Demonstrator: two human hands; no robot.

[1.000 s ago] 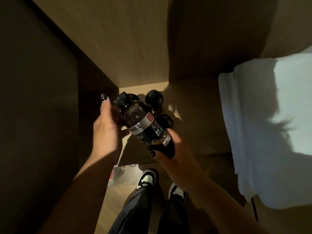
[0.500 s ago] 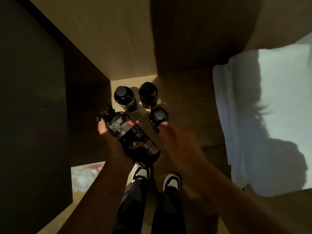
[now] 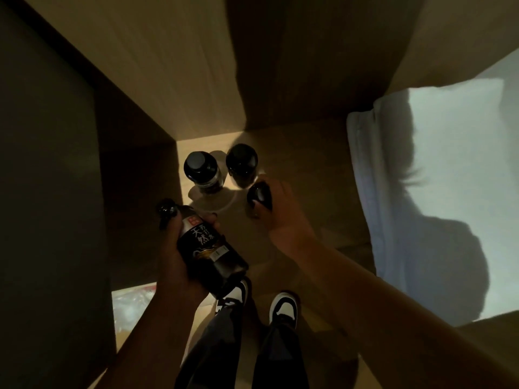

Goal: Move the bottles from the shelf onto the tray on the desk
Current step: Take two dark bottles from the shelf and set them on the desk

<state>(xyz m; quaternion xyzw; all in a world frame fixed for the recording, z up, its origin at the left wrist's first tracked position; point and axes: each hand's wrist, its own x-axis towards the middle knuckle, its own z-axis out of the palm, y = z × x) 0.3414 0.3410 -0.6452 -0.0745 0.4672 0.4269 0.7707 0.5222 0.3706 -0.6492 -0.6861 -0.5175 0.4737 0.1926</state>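
Note:
A dark labelled bottle (image 3: 209,249) lies tilted in my left hand (image 3: 175,258), which grips it below the shelf's front. My right hand (image 3: 280,217) reaches onto the wooden shelf (image 3: 309,169) and its fingers curl round the top of a black-capped bottle (image 3: 259,196). Two more dark bottles stand upright behind it, one at the left (image 3: 200,171) and one at the right (image 3: 242,164). No tray or desk is in view.
A dark cabinet side (image 3: 50,192) closes the left. White cloth (image 3: 435,192) hangs over the shelf's right part. My legs and black-and-white shoes (image 3: 283,307) stand on the floor below.
The labelled bottle passed from my right hand to my left hand and came down and left. My right hand went back to the shelf and closed on the nearest standing bottle.

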